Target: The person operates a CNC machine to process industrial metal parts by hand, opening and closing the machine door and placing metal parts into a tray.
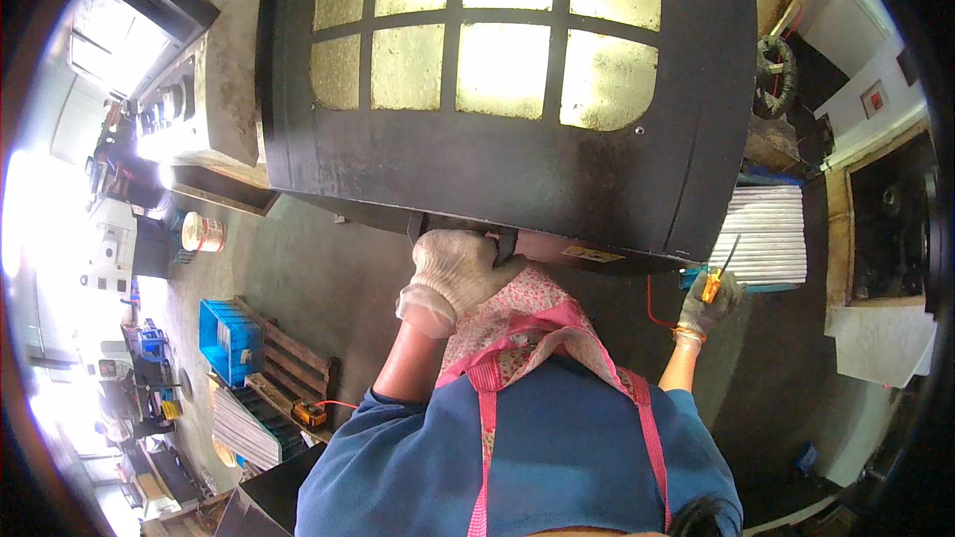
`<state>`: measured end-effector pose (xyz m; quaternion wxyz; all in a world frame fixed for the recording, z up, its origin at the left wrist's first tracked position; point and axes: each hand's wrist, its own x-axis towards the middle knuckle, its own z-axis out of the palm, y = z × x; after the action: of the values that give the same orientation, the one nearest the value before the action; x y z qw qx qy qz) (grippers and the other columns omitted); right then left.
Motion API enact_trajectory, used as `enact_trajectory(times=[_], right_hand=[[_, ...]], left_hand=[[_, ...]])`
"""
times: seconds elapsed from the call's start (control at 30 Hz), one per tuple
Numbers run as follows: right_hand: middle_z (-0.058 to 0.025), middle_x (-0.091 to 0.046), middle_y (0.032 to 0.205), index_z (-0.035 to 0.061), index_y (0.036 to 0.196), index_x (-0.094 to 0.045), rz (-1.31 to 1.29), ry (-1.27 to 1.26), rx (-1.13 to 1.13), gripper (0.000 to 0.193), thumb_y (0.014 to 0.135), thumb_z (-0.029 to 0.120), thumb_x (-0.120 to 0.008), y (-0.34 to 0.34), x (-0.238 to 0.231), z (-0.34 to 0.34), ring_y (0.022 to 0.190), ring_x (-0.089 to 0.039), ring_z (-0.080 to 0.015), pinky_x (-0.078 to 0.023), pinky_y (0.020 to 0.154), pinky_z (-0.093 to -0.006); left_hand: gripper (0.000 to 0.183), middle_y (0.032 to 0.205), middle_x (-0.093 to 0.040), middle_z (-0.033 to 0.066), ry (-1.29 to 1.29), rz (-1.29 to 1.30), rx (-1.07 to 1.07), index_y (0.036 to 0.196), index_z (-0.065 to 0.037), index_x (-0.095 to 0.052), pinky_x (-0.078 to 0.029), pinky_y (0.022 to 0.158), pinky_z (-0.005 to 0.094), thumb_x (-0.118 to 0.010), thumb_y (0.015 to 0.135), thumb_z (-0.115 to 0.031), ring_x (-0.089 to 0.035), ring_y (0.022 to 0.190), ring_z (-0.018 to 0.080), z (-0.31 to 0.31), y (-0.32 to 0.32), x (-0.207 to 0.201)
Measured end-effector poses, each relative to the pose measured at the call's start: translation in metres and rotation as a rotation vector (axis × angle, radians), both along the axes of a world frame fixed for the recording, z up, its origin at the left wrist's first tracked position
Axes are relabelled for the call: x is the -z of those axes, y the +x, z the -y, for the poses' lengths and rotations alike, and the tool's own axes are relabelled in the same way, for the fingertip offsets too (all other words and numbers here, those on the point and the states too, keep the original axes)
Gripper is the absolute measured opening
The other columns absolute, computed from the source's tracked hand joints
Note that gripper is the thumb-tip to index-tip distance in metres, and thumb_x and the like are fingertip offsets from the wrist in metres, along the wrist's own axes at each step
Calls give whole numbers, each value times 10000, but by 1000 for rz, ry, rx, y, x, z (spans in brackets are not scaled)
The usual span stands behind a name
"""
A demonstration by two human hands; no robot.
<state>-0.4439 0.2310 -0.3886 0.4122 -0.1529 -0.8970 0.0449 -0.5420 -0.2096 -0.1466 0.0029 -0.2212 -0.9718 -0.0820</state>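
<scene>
In front of me stands a large black machine door (477, 154) with a grid of lit, dirty window panes. My left hand (463, 268), in a whitish knit glove, is closed around a dark handle (506, 243) at the door's lower edge; the hand hides much of it. Off to the right, my gloved right hand (712, 302) is closed on an orange-handled tool (711, 285) with a thin dark shaft pointing up. Behind that hand lies a stack of white ribbed strips (768, 229) with blue at its edge.
A red hose or cord (651, 306) hangs left of my right hand. On the left floor are a blue crate (229, 343), a wooden pallet (298, 358), an orange device (309, 414) and a white bucket (203, 232). A wood-framed cabinet (885, 224) stands far right.
</scene>
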Motion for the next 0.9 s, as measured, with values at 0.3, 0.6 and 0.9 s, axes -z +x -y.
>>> enact_trajectory(times=[0.3, 0.6, 0.9], right_hand=[[-156, -640, 1152, 42, 1143, -612, 80, 9, 27, 248, 1037, 264, -639, 2, 0, 0, 1163, -600, -378, -356, 1197, -582], [-136, -644, 1128, 54, 1108, -606, -2, 29, 41, 198, 1019, 221, -666, -1, -2, 4, 1147, -610, -363, -365, 1192, -585], [-131, -631, 1072, 60, 1097, -607, -9, -13, 17, 193, 1029, 235, -654, -3, -10, 8, 1133, -610, -369, -372, 1179, -592]], left_hand=[[419, 672, -687, 109, 39, -62, 19, 849, -167, -792, -533, 562, 485, -707, 860, -577, -699, 634, 327, -1, 2, -1], [502, 689, -717, 122, -18, 4, -2, 786, -122, -810, -553, 588, 472, -692, 863, -604, -718, 655, 332, 0, 1, 0], [450, 738, -727, 113, -55, 48, -32, 941, -158, -793, -555, 594, 462, -699, 870, -593, -710, 668, 334, -5, 2, -12]])
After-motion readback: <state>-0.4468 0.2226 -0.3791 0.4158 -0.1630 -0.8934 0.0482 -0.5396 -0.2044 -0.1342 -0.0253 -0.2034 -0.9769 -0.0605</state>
